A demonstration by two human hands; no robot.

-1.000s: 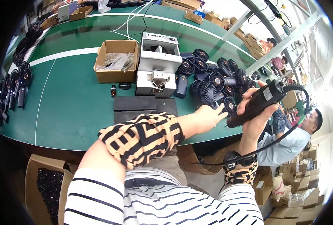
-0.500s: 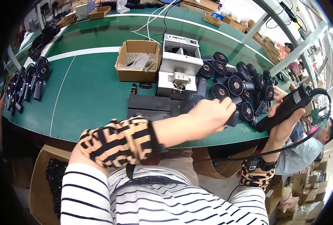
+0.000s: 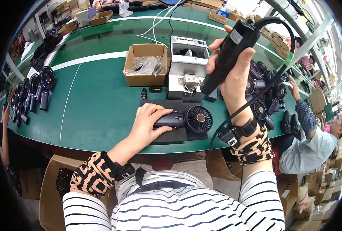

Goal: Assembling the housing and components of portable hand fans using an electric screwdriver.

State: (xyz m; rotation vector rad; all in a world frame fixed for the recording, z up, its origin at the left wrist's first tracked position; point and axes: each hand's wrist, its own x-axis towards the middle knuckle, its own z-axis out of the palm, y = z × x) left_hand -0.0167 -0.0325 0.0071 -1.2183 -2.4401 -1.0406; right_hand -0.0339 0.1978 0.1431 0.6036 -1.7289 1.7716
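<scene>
A black handheld fan (image 3: pixel 199 119) lies on its side on a dark pad (image 3: pixel 159 104), its round grille toward the right. My left hand (image 3: pixel 143 122) is closed round its handle, thumb and fingers on opposite edges. My right hand (image 3: pixel 235 79) grips a black electric screwdriver (image 3: pixel 229 52) tilted with its lower end to the left. That end is beside a metal screw feeder (image 3: pixel 187 66) behind the pad; its tip I cannot make out. The screwdriver's cable loops down past my right wrist.
A cardboard box (image 3: pixel 146 79) of small metal parts stands left of the feeder. More fans (image 3: pixel 259 109) are heaped at right, and another group (image 3: pixel 36 86) is at far left. A co-worker (image 3: pixel 309 142) reaches in from the right. Below the table's left edge is an open carton (image 3: pixel 57 192).
My left hand has moved left and now holds the fan's handle on the pad. My right hand has brought the screwdriver leftward to the feeder. The co-worker's arm now reaches toward the heap.
</scene>
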